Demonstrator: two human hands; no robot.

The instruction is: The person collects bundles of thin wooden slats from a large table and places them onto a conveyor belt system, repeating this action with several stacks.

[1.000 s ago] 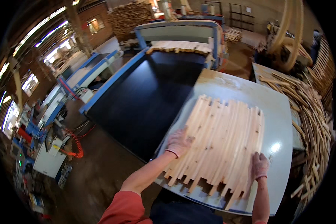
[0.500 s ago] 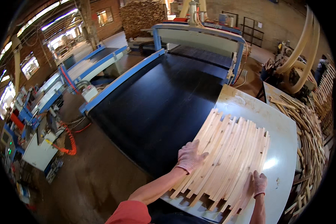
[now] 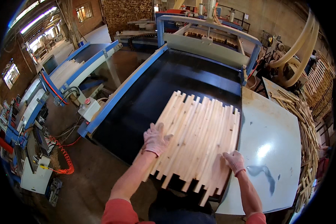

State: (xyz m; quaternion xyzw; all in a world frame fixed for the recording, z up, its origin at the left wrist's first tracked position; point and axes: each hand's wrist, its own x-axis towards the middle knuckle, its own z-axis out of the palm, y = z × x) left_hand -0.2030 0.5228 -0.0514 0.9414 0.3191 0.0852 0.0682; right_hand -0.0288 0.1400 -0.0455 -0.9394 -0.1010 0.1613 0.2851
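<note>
A sheet of pale wooden strips (image 3: 196,140), laid side by side with uneven ends, lies mostly over the black belt (image 3: 134,100) of a blue-framed machine. My left hand (image 3: 156,140), in a light knitted glove, grips the sheet's left edge, its thumb over the top. At the right edge, my gloved right hand (image 3: 235,161) is closed on the strips, with the fingers partly hidden. The near ends of the strips reach toward my body, past the belt's front edge.
Right of the belt stands a smooth pale table (image 3: 272,149) with a wet-looking smear. Beyond it lies a heap of thin wood offcuts (image 3: 306,149). A blue crossbar (image 3: 209,23) spans the belt's far end. On the left are a control box (image 3: 89,109) and a red coiled hose (image 3: 65,158).
Both hands have moved the sheet of strips leftward, off the pale table and onto the black belt. My view has shifted too.
</note>
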